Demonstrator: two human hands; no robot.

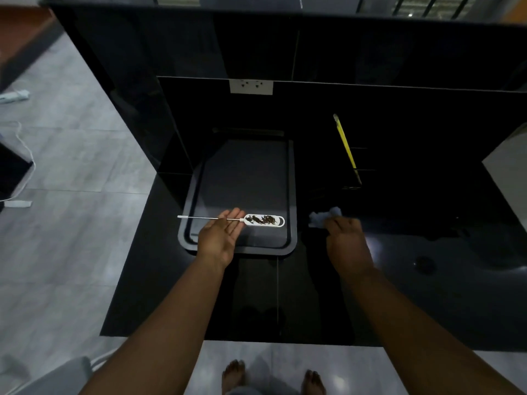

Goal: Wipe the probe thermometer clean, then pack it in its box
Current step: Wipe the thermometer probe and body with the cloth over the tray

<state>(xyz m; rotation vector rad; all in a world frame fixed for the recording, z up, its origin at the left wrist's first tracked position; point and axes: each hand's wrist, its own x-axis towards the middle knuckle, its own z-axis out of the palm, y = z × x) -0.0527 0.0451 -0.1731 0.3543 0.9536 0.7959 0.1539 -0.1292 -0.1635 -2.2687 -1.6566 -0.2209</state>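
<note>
Soiled probe thermometer point(263, 220) across open left hand point(221, 233); right hand point(346, 240) clutching wipe point(320, 218).

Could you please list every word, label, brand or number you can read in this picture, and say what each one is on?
No text can be read in this view.
Probe thermometer: the white handle shows only brown smears; any marking under them is hidden.
Box: dark with a yellow edge, no legible print.
Wall socket: plain plate with pin holes, no lettering visible.
Cloth and tray: unmarked.
</note>
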